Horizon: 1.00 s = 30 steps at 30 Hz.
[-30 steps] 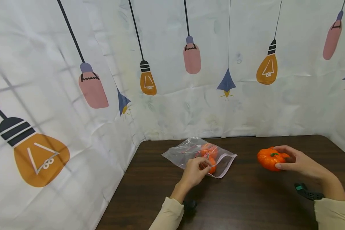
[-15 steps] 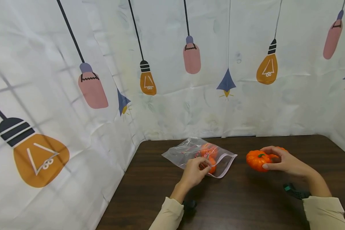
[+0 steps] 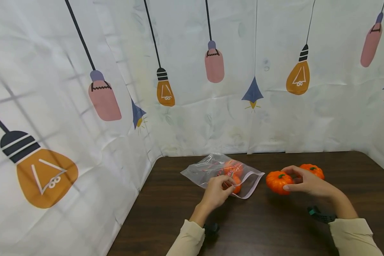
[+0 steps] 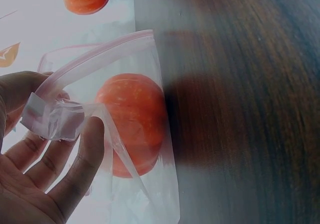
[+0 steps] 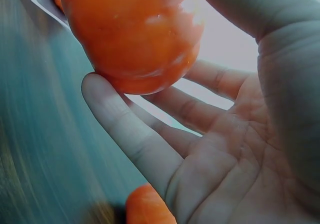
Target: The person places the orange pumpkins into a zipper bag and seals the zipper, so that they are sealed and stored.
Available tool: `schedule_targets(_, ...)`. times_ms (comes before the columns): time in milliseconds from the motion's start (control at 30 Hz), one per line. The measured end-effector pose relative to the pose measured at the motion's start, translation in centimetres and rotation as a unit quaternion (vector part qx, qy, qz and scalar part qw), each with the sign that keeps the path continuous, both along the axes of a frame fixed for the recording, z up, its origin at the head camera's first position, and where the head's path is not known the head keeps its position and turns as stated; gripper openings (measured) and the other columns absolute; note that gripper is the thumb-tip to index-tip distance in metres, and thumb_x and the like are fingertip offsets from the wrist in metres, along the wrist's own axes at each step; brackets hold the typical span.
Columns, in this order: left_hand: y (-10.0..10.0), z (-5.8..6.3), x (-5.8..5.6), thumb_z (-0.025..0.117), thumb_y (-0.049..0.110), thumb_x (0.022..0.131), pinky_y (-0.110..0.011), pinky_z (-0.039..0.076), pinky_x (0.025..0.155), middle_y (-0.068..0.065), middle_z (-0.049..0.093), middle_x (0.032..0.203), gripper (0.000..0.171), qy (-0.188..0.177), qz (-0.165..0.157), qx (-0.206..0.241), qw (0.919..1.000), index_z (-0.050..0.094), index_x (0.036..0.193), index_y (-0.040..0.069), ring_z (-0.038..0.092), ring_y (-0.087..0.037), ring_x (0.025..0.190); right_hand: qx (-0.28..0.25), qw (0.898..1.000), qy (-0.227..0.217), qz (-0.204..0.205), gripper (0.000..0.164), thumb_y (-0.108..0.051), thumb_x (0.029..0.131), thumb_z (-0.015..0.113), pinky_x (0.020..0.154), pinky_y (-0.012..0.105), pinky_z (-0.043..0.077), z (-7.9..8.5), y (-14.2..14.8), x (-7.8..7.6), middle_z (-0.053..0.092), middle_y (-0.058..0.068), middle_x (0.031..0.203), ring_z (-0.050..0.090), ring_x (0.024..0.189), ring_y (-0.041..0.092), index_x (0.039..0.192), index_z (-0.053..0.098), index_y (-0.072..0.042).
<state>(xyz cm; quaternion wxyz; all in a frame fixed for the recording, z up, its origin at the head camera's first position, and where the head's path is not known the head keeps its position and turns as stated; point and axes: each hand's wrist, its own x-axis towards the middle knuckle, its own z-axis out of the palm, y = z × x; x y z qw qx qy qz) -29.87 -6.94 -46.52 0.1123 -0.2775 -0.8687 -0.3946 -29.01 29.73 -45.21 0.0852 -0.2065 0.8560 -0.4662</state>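
Observation:
A clear zip bag (image 3: 198,170) with a pale pink seal lies on the table, two small orange pumpkins (image 3: 233,167) visible inside it. My left hand (image 3: 218,192) pinches the bag's edge near its mouth; the left wrist view shows one pumpkin (image 4: 135,119) behind the film. To the right of the bag, my right hand (image 3: 310,183) grips another orange pumpkin (image 3: 277,182) with a green stem, raised slightly over the table. In the right wrist view the fingers (image 5: 135,134) curl around this pumpkin (image 5: 135,34). The bag mouth faces right, apart from the held pumpkin.
One more pumpkin (image 3: 313,171) sits on the dark wood table (image 3: 268,227), behind my right hand. A white curtain (image 3: 192,124) printed with lamps hangs along the table's back and left edges. Dark straps with devices (image 3: 321,215) sit on the wrists.
My right hand has carried its pumpkin leftward, closer to the bag mouth, uncovering the pumpkin behind it. My left hand and the bag have stayed in place.

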Motion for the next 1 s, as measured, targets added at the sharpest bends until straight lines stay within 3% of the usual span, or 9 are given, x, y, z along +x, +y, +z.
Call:
schedule_targets(400,0.0,0.0,0.0,0.076,0.010,0.090,-0.014,0.050,0.068,0.004,0.075,0.088,0.007,-0.002,0.002,0.001,1.0000,0.076,0.094,0.015,0.060,-0.001,0.073,-0.004,1.000,-0.012,0.009,0.060,-0.020,0.095,0.071,0.081,0.029,0.056,-0.4,-1.5,-0.4,0.044,0.031,0.146,0.063,0.114,0.032,0.144,0.042,-0.001)
schedule_targets(767,0.0,-0.1,0.0,0.076,0.012,0.090,-0.027,0.058,0.073,0.005,0.075,0.087,0.007,0.009,0.001,-0.005,0.9999,0.076,0.095,0.016,0.062,-0.001,0.075,-0.002,1.000,-0.011,0.013,0.060,-0.023,0.094,0.073,0.083,0.029,0.055,-1.0,-2.9,-0.9,0.049,0.027,0.143,0.062,0.115,0.033,0.142,0.045,-0.001)
schedule_targets(1000,0.0,0.0,0.0,0.076,0.012,0.091,-0.021,0.055,0.071,0.005,0.075,0.088,0.007,0.007,-0.001,-0.005,1.0000,0.075,0.096,0.016,0.061,-0.001,0.075,0.000,1.000,-0.009,0.013,0.060,-0.025,0.093,0.074,0.085,0.029,0.055,-1.4,-4.1,-1.2,0.050,0.025,0.142,0.061,0.115,0.031,0.140,0.046,-0.002)
